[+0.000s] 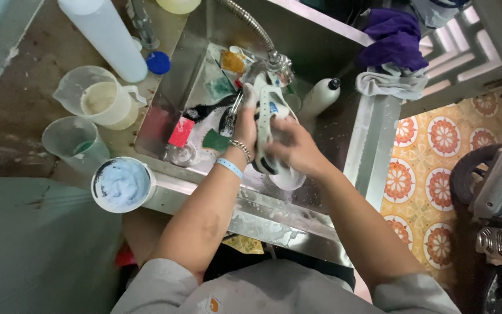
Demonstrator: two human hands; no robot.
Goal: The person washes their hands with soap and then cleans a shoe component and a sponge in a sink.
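Both hands are holding a white sneaker point(269, 116) over the steel sink point(326, 52), under the hose faucet point(277, 58): the left hand point(245, 125) is closing its grip on the side, the right hand point(294, 148) on the heel. The wet, soapy shoe is likely slippery and could slide into the basin onto the sponges point(216, 139).

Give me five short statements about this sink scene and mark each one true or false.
1. Both hands hold a white shoe over the steel sink. True.
2. The left hand is bare at the wrist. False: it wears a light blue band and a chain bracelet.
3. The flexible faucet hose ends above the shoe. True.
4. The tub of pale blue paste sits inside the sink. False: it stands on the counter at the sink's left corner.
5. The right hand holds a scrub brush. False: it grips the shoe.
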